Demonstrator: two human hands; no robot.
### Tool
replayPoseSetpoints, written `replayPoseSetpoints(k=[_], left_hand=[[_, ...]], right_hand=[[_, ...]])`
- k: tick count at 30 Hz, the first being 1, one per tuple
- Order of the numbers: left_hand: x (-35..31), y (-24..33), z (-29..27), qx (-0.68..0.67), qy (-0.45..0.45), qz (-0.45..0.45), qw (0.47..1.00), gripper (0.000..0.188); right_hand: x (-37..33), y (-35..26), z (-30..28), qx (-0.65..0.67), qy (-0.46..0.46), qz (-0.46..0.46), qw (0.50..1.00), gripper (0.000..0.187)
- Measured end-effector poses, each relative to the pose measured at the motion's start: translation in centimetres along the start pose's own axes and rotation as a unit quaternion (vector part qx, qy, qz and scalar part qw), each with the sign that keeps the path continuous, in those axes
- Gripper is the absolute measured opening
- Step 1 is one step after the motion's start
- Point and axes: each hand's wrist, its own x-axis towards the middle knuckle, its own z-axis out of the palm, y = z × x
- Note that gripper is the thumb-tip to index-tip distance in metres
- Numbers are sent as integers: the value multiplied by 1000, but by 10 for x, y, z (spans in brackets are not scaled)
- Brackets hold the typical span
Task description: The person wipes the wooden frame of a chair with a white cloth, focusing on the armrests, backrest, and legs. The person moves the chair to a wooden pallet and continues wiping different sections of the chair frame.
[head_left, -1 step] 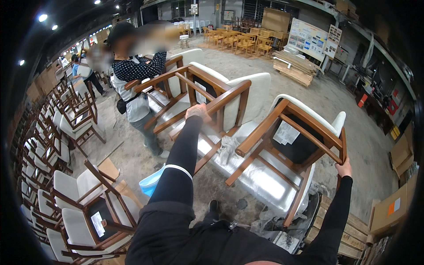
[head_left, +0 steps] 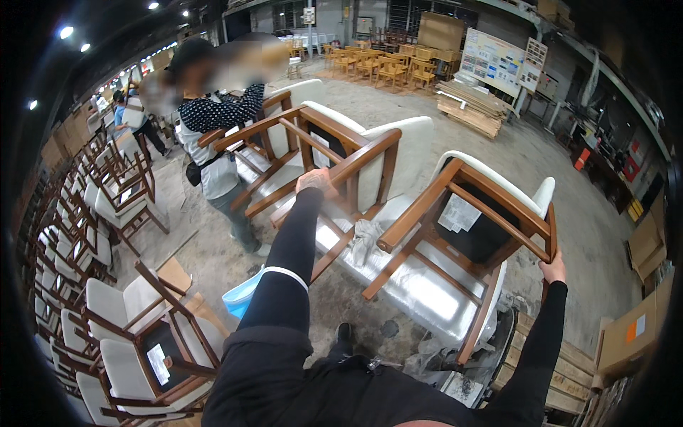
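Observation:
My left hand (head_left: 316, 183) is closed round a wooden leg of a tipped-over chair (head_left: 366, 158) with pale upholstery. On the right, my right hand (head_left: 553, 268) grips the frame of a second chair (head_left: 484, 238), also tipped over. Its black underside with a white label faces me. Both chairs rest on a long bench top (head_left: 434, 295) covered in shiny plastic. Between them lies a crumpled grey cloth (head_left: 366, 239). A blue face mask (head_left: 242, 296) hangs at my left arm by a white loop.
A co-worker (head_left: 212, 146) stands at the left by another tipped chair. Rows of stacked chairs (head_left: 114, 313) fill the left side. Wooden pallets (head_left: 562, 370) and cardboard boxes (head_left: 635, 331) lie at the right. Stacked boards (head_left: 471, 107) and yellowish chairs (head_left: 391, 71) stand far back.
The view has shifted very slightly. Both hands keep their hold on the chairs.

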Motion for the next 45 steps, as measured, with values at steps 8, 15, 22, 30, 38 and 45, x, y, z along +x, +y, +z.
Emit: replayPoseSetpoints(k=[8, 15, 22, 30, 38, 45], left_hand=[[7, 6, -7, 29, 10, 3, 1000, 53], [4, 8, -12, 33, 3, 15, 999, 59], [10, 6, -9, 43, -18, 8, 999, 68], [14, 5, -5, 55, -12, 10, 998, 63], [9, 8, -4, 61, 37, 14, 997, 78], [13, 7, -1, 49, 6, 18, 999, 59]], right_hand=[[11, 7, 7, -25, 27, 5, 999, 95], [6, 0, -1, -32, 35, -1, 999, 92], [-3, -9, -9, 22, -19, 34, 999, 97], [3, -4, -5, -10, 5, -12, 1000, 97], [4, -1, -3, 15, 17, -30, 999, 97], [5, 1, -4, 38, -3, -6, 999, 99]])
